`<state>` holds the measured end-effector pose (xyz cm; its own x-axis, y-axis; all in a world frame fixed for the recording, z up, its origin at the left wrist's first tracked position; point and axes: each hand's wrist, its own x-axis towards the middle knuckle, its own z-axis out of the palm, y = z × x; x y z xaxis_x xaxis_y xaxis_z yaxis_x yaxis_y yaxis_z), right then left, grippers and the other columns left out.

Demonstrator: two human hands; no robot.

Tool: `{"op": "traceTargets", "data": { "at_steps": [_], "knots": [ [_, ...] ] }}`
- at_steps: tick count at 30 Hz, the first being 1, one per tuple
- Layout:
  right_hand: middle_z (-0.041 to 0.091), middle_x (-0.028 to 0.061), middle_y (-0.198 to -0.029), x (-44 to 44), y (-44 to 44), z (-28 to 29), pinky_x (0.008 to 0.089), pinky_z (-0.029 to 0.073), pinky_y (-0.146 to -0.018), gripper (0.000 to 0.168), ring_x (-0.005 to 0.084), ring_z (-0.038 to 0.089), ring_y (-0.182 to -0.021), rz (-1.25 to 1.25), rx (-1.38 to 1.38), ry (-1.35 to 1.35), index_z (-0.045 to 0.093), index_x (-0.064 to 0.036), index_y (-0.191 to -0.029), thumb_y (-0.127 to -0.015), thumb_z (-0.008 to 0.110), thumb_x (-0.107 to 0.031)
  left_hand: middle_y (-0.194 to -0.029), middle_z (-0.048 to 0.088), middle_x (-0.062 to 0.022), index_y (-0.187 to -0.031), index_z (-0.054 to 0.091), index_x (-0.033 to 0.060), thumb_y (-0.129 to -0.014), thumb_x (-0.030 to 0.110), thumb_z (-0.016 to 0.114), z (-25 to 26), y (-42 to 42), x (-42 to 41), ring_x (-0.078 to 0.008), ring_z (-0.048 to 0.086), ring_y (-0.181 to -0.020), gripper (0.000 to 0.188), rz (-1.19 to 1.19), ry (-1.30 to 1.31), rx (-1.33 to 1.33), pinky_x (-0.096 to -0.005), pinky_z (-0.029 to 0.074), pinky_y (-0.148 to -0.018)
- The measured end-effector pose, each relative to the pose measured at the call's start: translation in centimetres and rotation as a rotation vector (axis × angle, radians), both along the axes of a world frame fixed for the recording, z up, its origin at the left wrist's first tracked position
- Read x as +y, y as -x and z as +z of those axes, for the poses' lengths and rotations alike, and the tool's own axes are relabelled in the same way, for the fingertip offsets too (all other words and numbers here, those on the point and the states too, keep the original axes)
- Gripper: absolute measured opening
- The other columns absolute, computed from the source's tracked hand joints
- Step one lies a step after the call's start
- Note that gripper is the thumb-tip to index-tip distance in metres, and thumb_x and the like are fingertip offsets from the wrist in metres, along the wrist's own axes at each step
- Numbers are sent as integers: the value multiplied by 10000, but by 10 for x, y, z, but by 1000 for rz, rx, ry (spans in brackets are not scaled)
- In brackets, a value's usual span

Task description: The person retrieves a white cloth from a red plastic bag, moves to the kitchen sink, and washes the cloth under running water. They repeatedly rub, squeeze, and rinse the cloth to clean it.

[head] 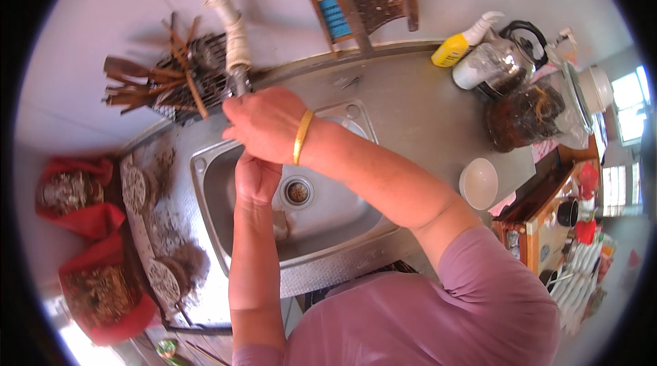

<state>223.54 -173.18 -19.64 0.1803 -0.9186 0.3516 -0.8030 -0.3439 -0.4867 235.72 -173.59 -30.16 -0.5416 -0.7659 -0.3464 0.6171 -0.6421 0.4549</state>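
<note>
Both my hands meet above the stainless steel sink (333, 217), just below the metal tap (239, 82) on a pale pipe. My right hand (269, 122), with a gold bracelet (303, 137) on its wrist, is uppermost, its fingers curled close to the tap. Under it, my left hand (257, 178) is palm up, its fingers hidden behind the right one. Whether either hand holds anything is hidden. Beneath them lie the round drain (297, 192) and a brownish object (280, 226), partly covered by my left forearm.
A wire rack (208, 76) with wooden utensils (149, 86) stands behind the tap. Rightward are a yellow spray bottle (457, 47), a kettle (516, 63), a large dark-filled jar (523, 114) and a white bowl (478, 183). Red bags (87, 217) and round patterned objects (167, 281) sit left.
</note>
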Motion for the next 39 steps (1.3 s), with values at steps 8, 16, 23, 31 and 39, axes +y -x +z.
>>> {"op": "traceTargets", "data": {
  "at_steps": [8, 16, 23, 31, 39],
  "knots": [
    [609, 53, -708, 11, -14, -99, 293, 448, -462, 234, 171, 563, -535, -100, -1949, -338, 548, -65, -827, -936, 556, -273, -1119, 628, -104, -857, 571, 72, -948, 178, 389, -57, 7, -38, -148, 578, -824, 229, -278, 253, 620, -320, 495, -839],
    [639, 121, -751, -13, -61, -203, 364, 459, -511, 236, 275, 583, -608, -223, -1284, -105, 593, -97, -908, -912, 560, -331, -1038, 603, -131, -1107, 549, 29, -962, 396, 360, -50, 2, -15, -303, 581, -984, 438, -23, 46, -218, -362, 483, -862],
    [650, 169, -797, -10, -63, -235, 365, 478, -704, 206, 264, 622, -787, -544, -1299, -347, 631, -16, -935, -837, 569, -187, -969, 619, -98, -942, 607, 35, -888, 370, 566, -59, 12, -15, -184, 603, -872, 342, -28, 155, -595, -330, 499, -765],
    [621, 109, -694, -13, -93, -196, 308, 433, -561, 121, 172, 579, -631, -396, -1167, -43, 623, -36, -799, -827, 567, -140, -962, 577, -130, -972, 592, 17, -851, 447, 469, -84, 2, -2, -265, 564, -866, 464, -150, -23, 774, -436, 449, -815],
    [633, 113, -784, -46, -25, -204, 329, 448, -585, 138, 252, 601, -673, -196, -531, -185, 650, -152, -919, -802, 576, -158, -872, 595, -140, -1028, 528, 16, -909, 495, 422, -53, 33, 5, -277, 584, -789, 505, -11, -321, -167, -419, 497, -738]
  ]
}}
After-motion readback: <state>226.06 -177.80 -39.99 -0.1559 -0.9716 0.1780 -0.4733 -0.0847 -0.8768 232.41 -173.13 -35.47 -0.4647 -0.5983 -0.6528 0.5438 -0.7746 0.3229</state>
